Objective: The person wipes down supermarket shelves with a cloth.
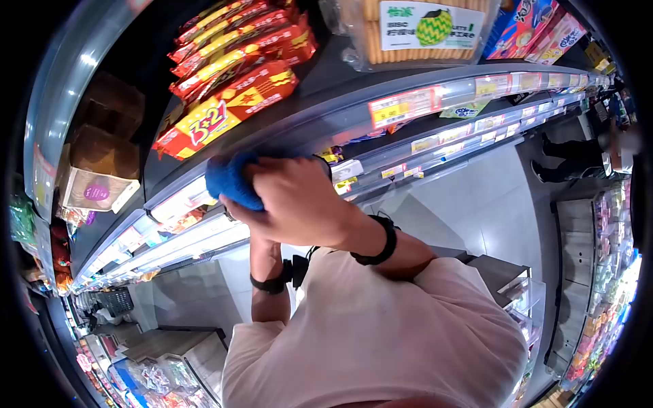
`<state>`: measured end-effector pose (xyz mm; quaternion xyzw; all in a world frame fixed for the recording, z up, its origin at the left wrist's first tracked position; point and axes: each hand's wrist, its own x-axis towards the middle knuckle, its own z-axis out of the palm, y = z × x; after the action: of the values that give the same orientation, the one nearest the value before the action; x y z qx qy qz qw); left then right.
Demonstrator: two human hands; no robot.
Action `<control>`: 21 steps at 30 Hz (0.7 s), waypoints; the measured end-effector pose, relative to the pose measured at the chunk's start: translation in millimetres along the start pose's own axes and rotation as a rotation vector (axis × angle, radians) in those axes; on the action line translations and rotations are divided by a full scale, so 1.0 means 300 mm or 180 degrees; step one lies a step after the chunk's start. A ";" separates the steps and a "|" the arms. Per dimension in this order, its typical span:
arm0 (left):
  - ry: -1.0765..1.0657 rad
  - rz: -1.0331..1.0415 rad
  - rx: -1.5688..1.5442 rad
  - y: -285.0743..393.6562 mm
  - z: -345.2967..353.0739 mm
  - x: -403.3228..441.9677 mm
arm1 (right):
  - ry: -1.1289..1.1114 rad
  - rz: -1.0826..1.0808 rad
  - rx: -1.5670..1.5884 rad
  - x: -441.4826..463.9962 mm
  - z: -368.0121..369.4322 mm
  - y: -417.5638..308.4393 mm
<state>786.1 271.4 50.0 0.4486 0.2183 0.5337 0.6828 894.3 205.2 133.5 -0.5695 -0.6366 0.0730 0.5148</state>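
Left hand [258, 228]: largely hidden by the right hand [292, 194]. Cloth [235, 182]: partly covered by fingers. Biscuit pack [418, 56]: cut off at top edge. Distant person [578, 160]: upper body indistinct.

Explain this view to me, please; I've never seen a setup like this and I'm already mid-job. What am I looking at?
There is no machine here: these are a person's bare hands. The only picture comes from a camera on the person's head, looking forward and down, so their pale shirt fills the bottom.

The right hand holds a blue cloth at the front edge of a shop shelf. The left arm reaches up behind it; its end is too hidden to tell what it grips.

On the shelf lie red snack packets and a clear pack of biscuits, with price labels along the edge. Far right, another person's legs show in the aisle.
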 end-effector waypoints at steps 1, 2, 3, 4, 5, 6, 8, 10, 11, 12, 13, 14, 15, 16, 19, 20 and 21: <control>-0.0106 -0.0108 -0.0058 -0.039 0.043 0.003 | 0.0142 0.0010 -0.0025 -0.013 -0.033 0.020; -0.0209 -0.0221 -0.0131 -0.072 0.085 0.004 | 0.0089 0.0173 -0.0194 -0.028 -0.080 0.030; -0.0329 -0.0336 -0.0212 -0.108 0.126 0.004 | 0.0026 0.0333 -0.0374 -0.042 -0.138 0.038; -0.0460 -0.0464 -0.0295 -0.143 0.170 0.002 | -0.0004 0.0342 -0.0394 -0.061 -0.195 0.043; -0.0596 -0.0598 -0.0393 -0.177 0.210 0.002 | 0.0064 0.0503 -0.0478 -0.085 -0.252 0.045; -0.0753 -0.0749 -0.0501 -0.212 0.250 0.002 | 0.0128 0.0664 -0.0565 -0.113 -0.303 0.051; -0.1137 -0.1035 -0.0712 -0.277 0.337 0.009 | 0.0619 0.0275 -0.0781 -0.176 -0.383 0.072; -0.1545 -0.1231 -0.0857 -0.347 0.427 0.032 | 0.0929 0.0356 -0.1606 -0.205 -0.473 -0.006; -0.1627 -0.1155 -0.0810 -0.380 0.472 0.038 | 0.1301 0.0333 -0.2005 -0.237 -0.491 -0.024; -0.1537 -0.0909 -0.0631 -0.406 0.505 0.034 | 0.1700 0.0194 -0.2004 -0.289 -0.513 -0.034; -0.1355 -0.0629 -0.0411 -0.423 0.529 0.029 | 0.2067 -0.0068 -0.2067 -0.328 -0.530 -0.063; -0.1153 -0.0361 -0.0167 -0.440 0.553 0.026 | 0.2221 -0.0485 -0.1591 -0.345 -0.537 -0.077; -0.0932 -0.0114 0.0091 -0.428 0.589 0.026 | 0.2317 -0.0933 -0.1113 -0.344 -0.543 -0.099; -0.0944 -0.0208 -0.0138 -0.402 0.588 0.018 | 0.2358 -0.1384 -0.0682 -0.340 -0.549 -0.121; -0.0994 0.0135 0.0167 -0.424 0.506 0.019 | 0.2757 -0.1862 -0.0158 -0.297 -0.443 -0.208; -0.0990 0.0363 0.0427 -0.449 0.460 0.023 | 0.2802 -0.1919 -0.0145 -0.284 -0.423 -0.235; -0.0966 0.0592 0.0686 -0.449 0.424 0.028 | 0.2846 -0.1977 -0.0134 -0.270 -0.403 -0.263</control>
<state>959.8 227.2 1.5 0.6125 0.1264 0.4943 0.6037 918.0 53.8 196.2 -0.3404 -0.4952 -0.3446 0.7212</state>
